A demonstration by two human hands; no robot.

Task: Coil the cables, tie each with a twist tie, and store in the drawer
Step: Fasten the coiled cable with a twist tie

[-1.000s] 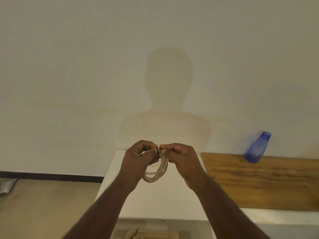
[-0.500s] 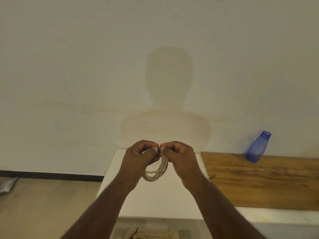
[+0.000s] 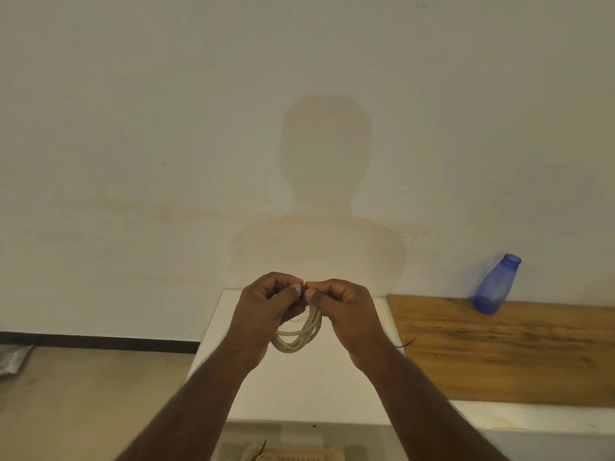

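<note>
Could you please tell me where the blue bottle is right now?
In the head view, the blue bottle stands at the far right, on the back edge of the wooden board against the wall, well away from both hands.

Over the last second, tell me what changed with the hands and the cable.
Very little. The thumbs and fingers of the left hand and right hand closed in until their tips meet at the top of the coiled cable; a second ago a small gap showed between them. Both hands still pinch the coil above the white tabletop. The blue bottle and wooden board have not moved.
</note>
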